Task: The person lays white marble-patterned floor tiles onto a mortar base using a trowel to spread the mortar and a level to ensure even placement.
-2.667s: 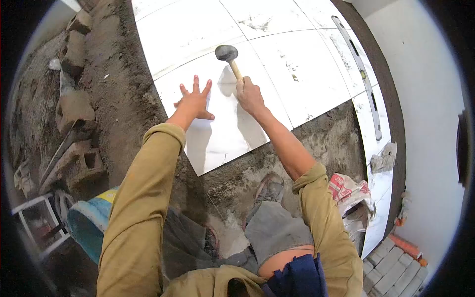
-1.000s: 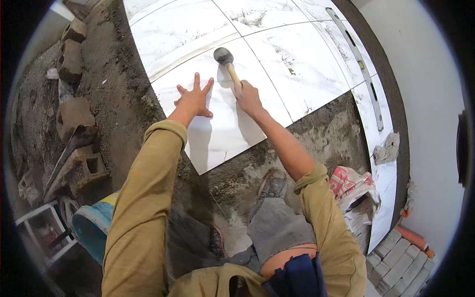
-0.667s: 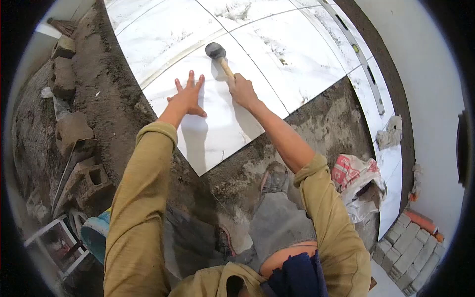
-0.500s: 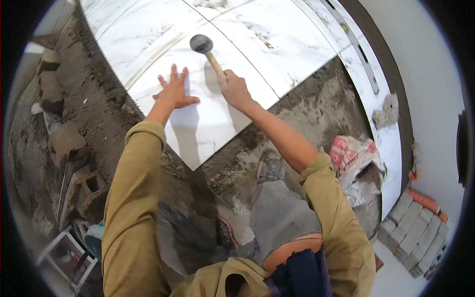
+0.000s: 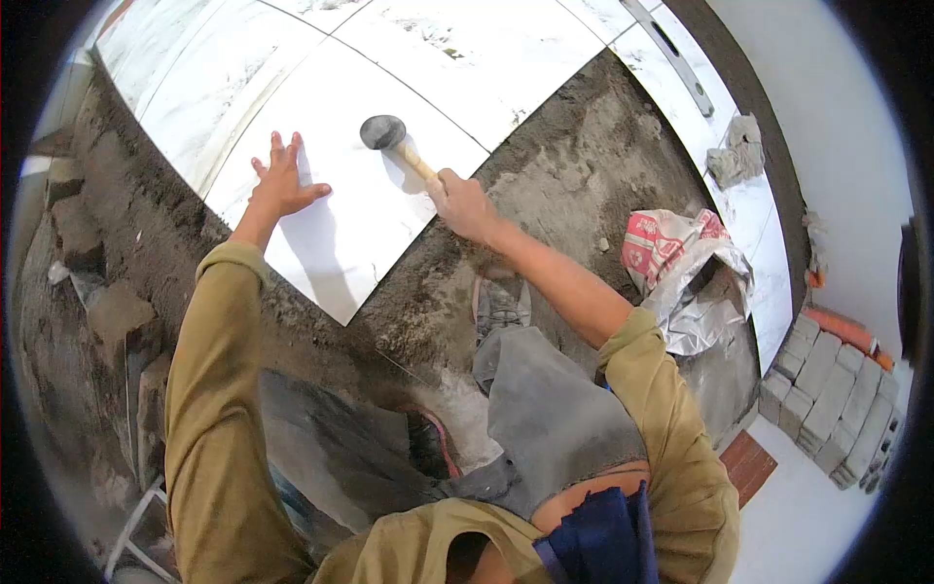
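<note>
My left hand (image 5: 282,185) rests with spread fingers on a large white tile (image 5: 350,204) and holds nothing. Wrapped round the wooden handle of a mallet (image 5: 384,132) is my right hand (image 5: 467,206), near the tile's right edge. The mallet's dark round head is over the tile, up and left of my right hand, with a shadow beside it. Whether the head touches the tile I cannot tell. The tile's near corner points toward my legs, with rough grey mortar along its sides.
A spirit level (image 5: 671,54) lies on tiles at the upper right, near a grey lump (image 5: 736,153). A red and white bag (image 5: 686,273) sits on the mortar. Grey blocks (image 5: 832,389) are stacked at the right, broken blocks (image 5: 122,311) at the left.
The view has shifted, so the tiles appear lower and further left. The mallet head sits lower in view and closer to my left hand's height. Both hands keep their hold and pose.
</note>
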{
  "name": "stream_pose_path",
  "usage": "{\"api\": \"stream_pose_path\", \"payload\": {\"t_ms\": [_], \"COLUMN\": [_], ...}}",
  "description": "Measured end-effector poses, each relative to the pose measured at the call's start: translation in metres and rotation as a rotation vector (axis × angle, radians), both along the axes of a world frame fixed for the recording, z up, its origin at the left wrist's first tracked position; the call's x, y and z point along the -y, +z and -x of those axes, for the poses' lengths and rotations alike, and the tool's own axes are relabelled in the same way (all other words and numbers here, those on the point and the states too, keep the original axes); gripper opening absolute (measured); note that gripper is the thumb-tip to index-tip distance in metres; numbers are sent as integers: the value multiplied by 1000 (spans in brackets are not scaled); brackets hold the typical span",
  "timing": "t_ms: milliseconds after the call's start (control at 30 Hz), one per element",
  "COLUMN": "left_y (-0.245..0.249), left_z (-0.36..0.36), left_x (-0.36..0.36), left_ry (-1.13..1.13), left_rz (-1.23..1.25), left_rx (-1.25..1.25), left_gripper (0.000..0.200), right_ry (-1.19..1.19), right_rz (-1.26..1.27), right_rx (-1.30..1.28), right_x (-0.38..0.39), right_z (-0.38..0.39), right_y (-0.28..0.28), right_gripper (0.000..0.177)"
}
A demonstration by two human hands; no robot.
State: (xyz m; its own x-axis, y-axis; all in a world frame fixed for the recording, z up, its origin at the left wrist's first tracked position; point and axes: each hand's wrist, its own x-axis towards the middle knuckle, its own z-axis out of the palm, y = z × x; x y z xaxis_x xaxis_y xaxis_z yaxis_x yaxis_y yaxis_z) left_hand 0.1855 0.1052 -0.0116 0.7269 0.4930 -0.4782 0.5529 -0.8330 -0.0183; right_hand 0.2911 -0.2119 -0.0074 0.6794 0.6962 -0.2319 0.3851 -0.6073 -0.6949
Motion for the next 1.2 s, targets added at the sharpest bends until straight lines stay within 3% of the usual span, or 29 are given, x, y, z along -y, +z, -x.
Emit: {"api": "stream_pose_path", "payload": {"t_ms": [167,267,400,467,500,600,667,800,867,900,933,967,1033,1100,1200], "left_y": [21,21,58,54,57,59,61,57,60,52,55,60,60,64,63], "left_z": [-2,-1,-7,-5,-7,-5,-5,0,3,5,7,10,15,17,19], "left_x": [7,7,23,19,20,20,20,16,19,17,18,17,18,18,18], "left_ry": [-78,8,120,130,121,128,134,151,145,154,176,158,161,150,162], "left_rz": [44,95,107,114,125,123,123,140,147,138,139,158,139,125,126], "left_rx": [-25,-15,-55,-89,-128,-115,-115,-62,-10,13,32,10,49,24,31], "left_gripper": [123,122,115,114,113,113,114,115,115,114,115,116,115,113,112], "right_ry": [23,12,50,-89,-80,-116,-5,-17,53,178,263,339,48,105,18], "right_rz": [77,-46,-57,-189,-191,-262,-78,-125,-327,-420,-348,-362,-166,-220,-83], "right_rx": [-68,-84,-28,-421,-418,-298,-44,-14,-60,192,353,239,-233,-105,-275], "right_x": [-26,-58,-91,-104,-111,-124,-136,-148,-148,-147,-149,-148,-154,-158,-159], "right_z": [-13,-29,-38,-39,-38,-33,-35,-30,-38,-43,-45,-49,-32,-27,-28], "right_y": [2,21,14,17,10,-13,-11,-26,-47,-74,-78,-68,-15,-12,-8], "right_gripper": [38,39,38,41,41,42,40,35,28,22,21,24,37,42,45]}}
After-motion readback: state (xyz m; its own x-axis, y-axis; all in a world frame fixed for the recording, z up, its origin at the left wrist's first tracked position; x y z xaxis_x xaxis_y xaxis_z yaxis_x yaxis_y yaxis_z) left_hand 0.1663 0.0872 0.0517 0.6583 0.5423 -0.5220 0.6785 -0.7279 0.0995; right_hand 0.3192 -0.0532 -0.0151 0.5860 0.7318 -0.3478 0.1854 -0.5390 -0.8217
